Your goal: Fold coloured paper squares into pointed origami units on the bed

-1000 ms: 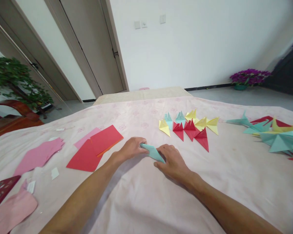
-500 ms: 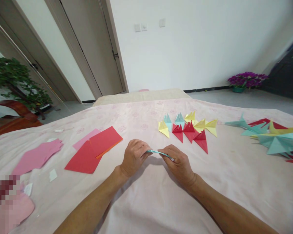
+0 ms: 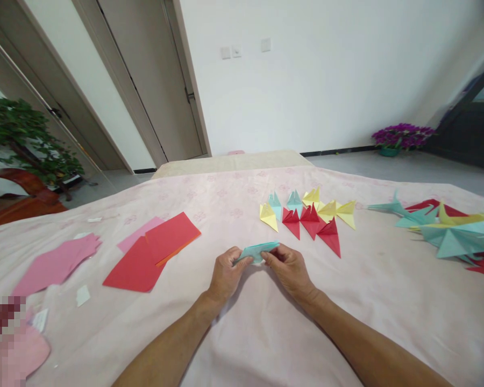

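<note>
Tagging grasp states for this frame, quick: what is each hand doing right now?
Left hand: closed, pinching the left end of the teal folded paper.
Right hand: closed, pinching the right end of the same paper.

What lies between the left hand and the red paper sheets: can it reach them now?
Probably yes. Only bare pink cloth lies between the left hand and the red paper sheets. But it pinches the teal folded paper with the right hand, so it must first let go.
</note>
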Demonstrator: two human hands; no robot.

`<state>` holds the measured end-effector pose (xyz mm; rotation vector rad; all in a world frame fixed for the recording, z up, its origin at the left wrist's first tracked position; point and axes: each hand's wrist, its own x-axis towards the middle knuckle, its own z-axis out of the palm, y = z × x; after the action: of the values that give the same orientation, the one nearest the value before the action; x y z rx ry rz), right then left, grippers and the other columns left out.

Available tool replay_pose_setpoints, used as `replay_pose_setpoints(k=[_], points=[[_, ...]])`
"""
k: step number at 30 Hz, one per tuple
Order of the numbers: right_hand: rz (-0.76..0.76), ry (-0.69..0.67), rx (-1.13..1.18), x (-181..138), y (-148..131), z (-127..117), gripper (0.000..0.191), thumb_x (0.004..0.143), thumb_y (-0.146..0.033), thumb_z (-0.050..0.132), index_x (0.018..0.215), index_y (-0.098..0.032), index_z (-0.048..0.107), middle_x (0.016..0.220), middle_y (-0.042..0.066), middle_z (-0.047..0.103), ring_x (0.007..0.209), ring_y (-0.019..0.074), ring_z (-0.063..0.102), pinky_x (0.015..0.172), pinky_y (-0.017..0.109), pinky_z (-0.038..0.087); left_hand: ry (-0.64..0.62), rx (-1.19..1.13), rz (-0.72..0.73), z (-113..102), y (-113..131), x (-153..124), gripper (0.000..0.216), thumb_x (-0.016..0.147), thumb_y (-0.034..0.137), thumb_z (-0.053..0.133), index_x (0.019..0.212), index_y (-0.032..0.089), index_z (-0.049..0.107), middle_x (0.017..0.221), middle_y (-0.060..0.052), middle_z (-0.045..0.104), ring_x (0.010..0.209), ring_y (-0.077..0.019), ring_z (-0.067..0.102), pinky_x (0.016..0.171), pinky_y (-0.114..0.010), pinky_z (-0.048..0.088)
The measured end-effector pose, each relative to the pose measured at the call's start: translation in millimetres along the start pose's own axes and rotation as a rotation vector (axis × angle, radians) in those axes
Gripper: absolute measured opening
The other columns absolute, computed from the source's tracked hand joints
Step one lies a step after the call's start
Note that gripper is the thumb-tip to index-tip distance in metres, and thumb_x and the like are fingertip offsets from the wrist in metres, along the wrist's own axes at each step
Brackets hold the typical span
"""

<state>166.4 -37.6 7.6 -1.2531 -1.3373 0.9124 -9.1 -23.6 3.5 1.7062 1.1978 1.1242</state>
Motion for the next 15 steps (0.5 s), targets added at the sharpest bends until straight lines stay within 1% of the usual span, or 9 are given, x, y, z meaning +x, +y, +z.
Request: replay_pose_setpoints(k=[3, 5, 7, 9, 11, 13, 15], points=[[0.019, 0.009, -0.005, 2, 2, 2, 0.024, 0.078, -0.04, 0.065, 0.07, -0.017, 0.065, 0.061, 0.0, 0.061, 0.059, 0.0151, 0.053, 0.055, 0.027, 0.041, -0.021, -0.042, -0.025, -1, 3, 1, 0.025, 0.085, 0.037, 0.062, 0.07, 0.016, 0.065, 0.067, 0.003, 0.053, 0.066, -0.0123, 0.047, 0.063, -0.022, 0.036], [0.026, 0.016, 0.016, 2, 3, 3, 0.025, 0.078, -0.04, 0.065, 0.069, -0.017, 0.064, 0.059, -0.001, 0.06, 0.056, 0.0143, 0.052, 0.054, 0.027, 0.041, -0.007, -0.066, -0.036, -1, 5, 1, 0.021, 0.086, 0.035, 0.061, 0.08, 0.016, 0.069, 0.074, 0.001, 0.06, 0.072, -0.0141, 0.053, 0.068, -0.023, 0.039], [0.037, 0.021, 0.041, 3, 2, 3, 0.026, 0.078, -0.041, 0.066, 0.067, -0.018, 0.062, 0.057, -0.001, 0.058, 0.055, 0.0138, 0.051, 0.053, 0.027, 0.041, 0.023, -0.082, -0.044, 0, 5, 0, 0.02, 0.086, 0.034, 0.061, 0.086, 0.016, 0.07, 0.079, -0.001, 0.065, 0.076, -0.0154, 0.055, 0.071, -0.024, 0.041], [0.047, 0.01, 0.074, 3, 0, 3, 0.026, 0.078, -0.042, 0.066, 0.068, -0.018, 0.062, 0.059, -0.001, 0.059, 0.055, 0.0138, 0.052, 0.053, 0.027, 0.042, 0.054, -0.109, -0.061, 2, 7, 0, 0.019, 0.084, 0.034, 0.063, 0.085, 0.015, 0.069, 0.078, -0.001, 0.065, 0.075, -0.0151, 0.055, 0.071, -0.024, 0.042], [0.041, 0.026, 0.132, 4, -2, 3, 0.025, 0.077, -0.043, 0.067, 0.079, -0.018, 0.065, 0.067, 0.0, 0.063, 0.059, 0.0142, 0.055, 0.056, 0.027, 0.045, 0.094, -0.179, -0.098, 2, 8, -1, 0.021, 0.083, 0.035, 0.065, 0.083, 0.015, 0.068, 0.076, 0.0, 0.064, 0.072, -0.0138, 0.054, 0.068, -0.024, 0.042], [0.023, 0.088, 0.191, 4, -5, 4, 0.029, 0.075, -0.042, 0.07, 0.091, -0.019, 0.065, 0.075, 0.0, 0.065, 0.063, 0.0143, 0.057, 0.058, 0.027, 0.047, 0.154, -0.299, -0.134, 3, 11, -1, 0.022, 0.082, 0.037, 0.067, 0.083, 0.015, 0.066, 0.075, 0.0, 0.063, 0.07, -0.0127, 0.053, 0.067, -0.023, 0.042], [0.015, 0.142, 0.2, 3, -9, 6, 0.03, 0.073, -0.04, 0.073, 0.092, -0.019, 0.063, 0.074, 0.0, 0.064, 0.062, 0.0142, 0.057, 0.058, 0.027, 0.047, 0.207, -0.428, -0.157, 3, 12, -1, 0.024, 0.079, 0.038, 0.07, 0.084, 0.015, 0.064, 0.075, 0.001, 0.063, 0.07, -0.0118, 0.053, 0.066, -0.023, 0.042]])
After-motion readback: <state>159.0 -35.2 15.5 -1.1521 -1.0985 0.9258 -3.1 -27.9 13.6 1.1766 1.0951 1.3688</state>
